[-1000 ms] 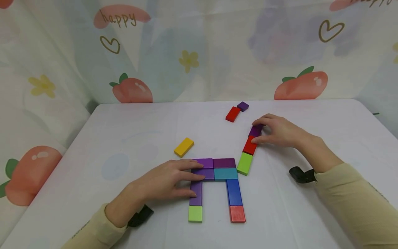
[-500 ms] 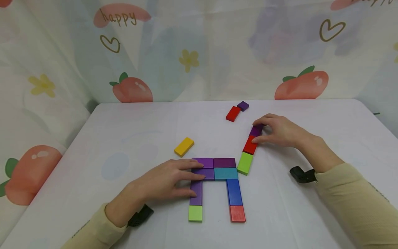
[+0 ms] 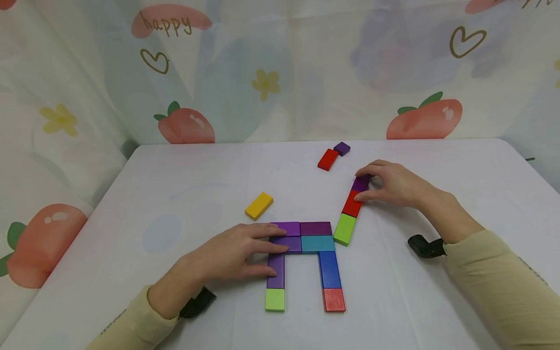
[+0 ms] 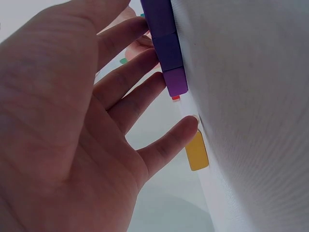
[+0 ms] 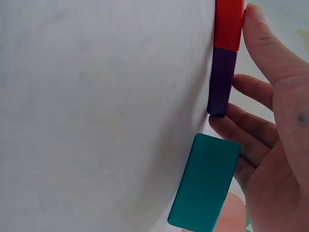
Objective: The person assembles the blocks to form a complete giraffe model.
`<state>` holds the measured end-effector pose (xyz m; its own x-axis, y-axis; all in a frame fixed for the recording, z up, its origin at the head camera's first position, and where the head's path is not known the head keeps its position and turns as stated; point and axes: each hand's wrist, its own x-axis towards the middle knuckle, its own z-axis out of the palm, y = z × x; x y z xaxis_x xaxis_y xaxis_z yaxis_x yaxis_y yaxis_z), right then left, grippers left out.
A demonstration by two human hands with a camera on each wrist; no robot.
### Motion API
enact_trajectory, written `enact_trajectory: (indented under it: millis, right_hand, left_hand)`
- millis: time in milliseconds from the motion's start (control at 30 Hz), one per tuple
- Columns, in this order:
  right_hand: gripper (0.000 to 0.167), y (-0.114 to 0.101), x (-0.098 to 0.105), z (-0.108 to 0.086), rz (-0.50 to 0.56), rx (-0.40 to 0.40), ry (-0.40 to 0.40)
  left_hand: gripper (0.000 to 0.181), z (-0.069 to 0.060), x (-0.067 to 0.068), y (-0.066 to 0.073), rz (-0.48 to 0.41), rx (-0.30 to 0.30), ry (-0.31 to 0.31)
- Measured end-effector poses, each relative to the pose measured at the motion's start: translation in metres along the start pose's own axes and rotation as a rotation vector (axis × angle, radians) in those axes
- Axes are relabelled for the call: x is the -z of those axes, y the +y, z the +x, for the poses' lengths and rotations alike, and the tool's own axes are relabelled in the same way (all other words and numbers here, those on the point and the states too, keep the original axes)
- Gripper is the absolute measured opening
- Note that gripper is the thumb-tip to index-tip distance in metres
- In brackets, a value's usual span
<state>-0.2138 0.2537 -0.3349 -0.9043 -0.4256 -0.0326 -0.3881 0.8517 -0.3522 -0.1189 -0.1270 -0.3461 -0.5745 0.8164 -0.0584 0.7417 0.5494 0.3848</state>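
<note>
Likely light, stiff and best pinched by their long sides, purple blocks (image 3: 293,229) lie under the left hand's (image 3: 232,255) spread fingers, the right hand (image 3: 395,185) touching a red block (image 3: 352,206).

Block arch (image 3: 317,244) lies on the table (image 3: 205,182), its two legs toward the person. Left hand (image 3: 229,252) overlies its left side. Single block (image 3: 259,206) sits behind its left end. Row of three blocks (image 3: 351,204) slants back from just beside its rear right corner; right hand (image 3: 395,184) and further block (image 5: 205,183) are at that row's far end. Pair of blocks (image 3: 328,159) lies well behind its right end.
</note>
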Motion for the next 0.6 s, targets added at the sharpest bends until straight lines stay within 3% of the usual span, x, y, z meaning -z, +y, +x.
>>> enact_trajectory:
  millis: [600]
  right_hand:
    - [0.060,-0.0013,0.0006,0.0003,0.006,0.015,-0.002]
  left_hand:
    - [0.049,0.0001,-0.0004,-0.0005,-0.006,0.003,-0.001]
